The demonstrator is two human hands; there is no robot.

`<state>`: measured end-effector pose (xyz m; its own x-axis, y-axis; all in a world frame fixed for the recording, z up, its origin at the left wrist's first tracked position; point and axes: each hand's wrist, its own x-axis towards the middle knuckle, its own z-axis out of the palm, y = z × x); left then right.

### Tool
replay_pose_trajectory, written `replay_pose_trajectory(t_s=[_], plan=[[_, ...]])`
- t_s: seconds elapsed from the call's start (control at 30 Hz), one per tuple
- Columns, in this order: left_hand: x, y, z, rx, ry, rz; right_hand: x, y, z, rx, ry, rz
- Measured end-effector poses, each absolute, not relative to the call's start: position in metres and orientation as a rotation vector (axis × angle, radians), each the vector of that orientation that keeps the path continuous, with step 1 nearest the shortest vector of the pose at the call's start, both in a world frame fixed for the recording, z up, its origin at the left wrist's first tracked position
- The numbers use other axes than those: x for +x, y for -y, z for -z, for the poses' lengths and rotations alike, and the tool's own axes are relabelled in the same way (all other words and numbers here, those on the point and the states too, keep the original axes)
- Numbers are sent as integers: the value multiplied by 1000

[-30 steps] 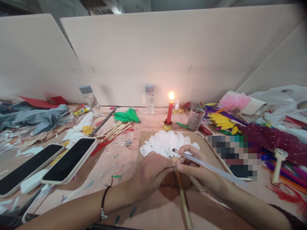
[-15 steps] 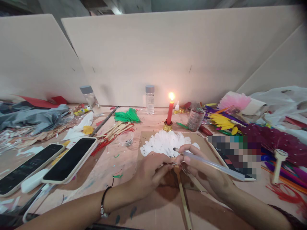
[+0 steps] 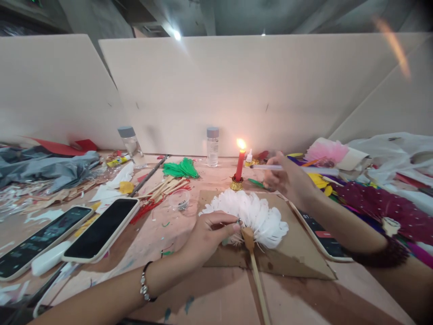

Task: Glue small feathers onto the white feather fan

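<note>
Now fluffy white feather fan, wooden-handled.

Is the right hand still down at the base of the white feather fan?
No: the right hand is raised beside the lit candle, holding a clear stick, away from the white feather fan.

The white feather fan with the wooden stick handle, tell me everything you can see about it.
The white feather fan lies flat on a brown cardboard sheet, its fluffy feathers spread in a half circle toward the lit red candle. A pale wooden stick handle runs from its rounded hub toward the camera. The left hand pinches the hub with its fingertips. The right hand, holding a clear stick near the flame, is apart from it.
</note>
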<state>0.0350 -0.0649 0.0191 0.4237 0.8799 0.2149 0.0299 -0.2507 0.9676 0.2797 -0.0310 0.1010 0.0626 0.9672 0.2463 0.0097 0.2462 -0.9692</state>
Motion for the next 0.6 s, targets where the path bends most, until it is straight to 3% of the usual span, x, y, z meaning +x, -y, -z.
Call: replay_pose_trajectory(t_s=[0.23, 0.6], plan=[[34, 65, -20, 1533, -906, -1010, 293, -22, -133, -965, 1224, -762], [35, 66, -18, 1487, -926, -966, 292, -55, -102, -1031, 1205, -684]])
